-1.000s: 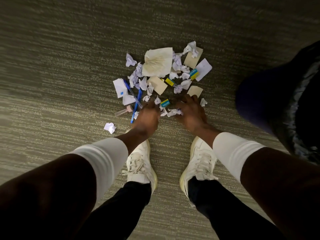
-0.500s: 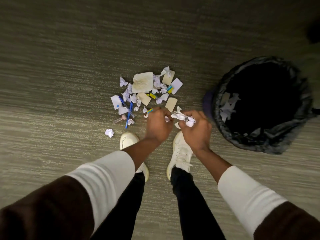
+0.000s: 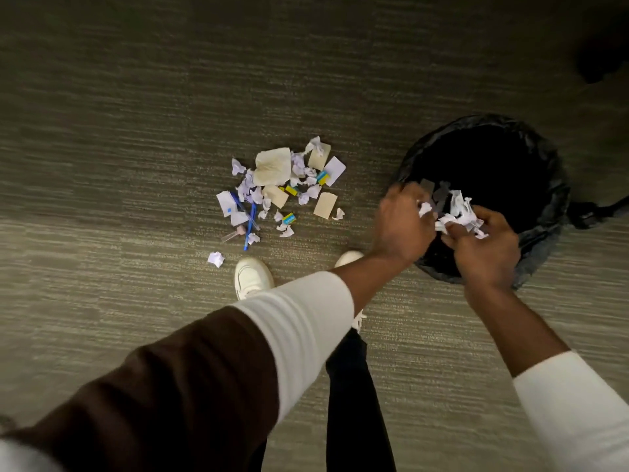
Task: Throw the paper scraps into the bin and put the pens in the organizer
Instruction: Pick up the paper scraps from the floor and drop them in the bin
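Both my hands hover over the near rim of the bin [image 3: 551, 185], a round bin lined with a black bag. My right hand [image 3: 483, 247] is closed on a bunch of white crumpled paper scraps [image 3: 459, 212]. My left hand [image 3: 401, 226] holds a small white scrap [image 3: 424, 209] at its fingertips, right beside it. On the carpet to the left lies a pile of scraps [image 3: 272, 165], with tan and white pieces, small yellow-blue items and blue pens [image 3: 250, 223] at its left side. One stray crumpled scrap [image 3: 216, 258] lies apart, nearer to me.
My white shoes [image 3: 253, 277] stand on the grey-green carpet just below the pile. A dark object [image 3: 599, 63] sits at the top right edge. The bag's tied end [image 3: 592, 212] sticks out to the right of the bin. No organizer is in view.
Both hands rose from the pile with scraps and swung right to the bin's opening. The view lifted and shifted, so the whole bin now shows.
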The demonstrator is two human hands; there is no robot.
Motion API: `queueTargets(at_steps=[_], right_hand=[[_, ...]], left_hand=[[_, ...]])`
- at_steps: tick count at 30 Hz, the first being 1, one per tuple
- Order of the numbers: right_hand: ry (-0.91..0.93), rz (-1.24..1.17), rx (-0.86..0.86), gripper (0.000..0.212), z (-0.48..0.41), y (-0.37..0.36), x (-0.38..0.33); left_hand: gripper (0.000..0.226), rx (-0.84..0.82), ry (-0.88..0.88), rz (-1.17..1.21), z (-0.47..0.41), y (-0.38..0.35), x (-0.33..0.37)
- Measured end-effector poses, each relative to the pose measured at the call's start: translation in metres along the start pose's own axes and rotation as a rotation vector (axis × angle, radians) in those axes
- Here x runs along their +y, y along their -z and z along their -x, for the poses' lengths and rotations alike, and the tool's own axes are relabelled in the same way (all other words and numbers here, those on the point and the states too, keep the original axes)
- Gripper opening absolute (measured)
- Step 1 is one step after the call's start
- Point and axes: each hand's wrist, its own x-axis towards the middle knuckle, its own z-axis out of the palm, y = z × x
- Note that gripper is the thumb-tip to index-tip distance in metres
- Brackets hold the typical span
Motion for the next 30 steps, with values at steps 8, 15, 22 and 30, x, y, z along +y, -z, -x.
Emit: queueTargets(at_steps=[8,15,22,30], right_hand=[[0.056,-0.034,-0.04,0.034,0.002,-0.006,-0.004],[0.406,-0.07,-0.295,0.024,0.031,-0.051,-0.034],[0.552,0.314,-0.5,0.041,0.038,-0.134,-0.063],[0.577,0.731,-0.629,0.1,-0.012,-0.276,-0.041]], left_hand=[[0.056,-0.134,-0.034,-0.067,0.004,-0.002,0.003],[0.024,0.045,0.093,-0.195,-0.006,0.049,-0.061],[0.022,0.082,0.217,-0.374,-0.029,0.102,-0.15],[0.077,0.019,0.222,-0.65,-0.092,0.122,-0.26]])
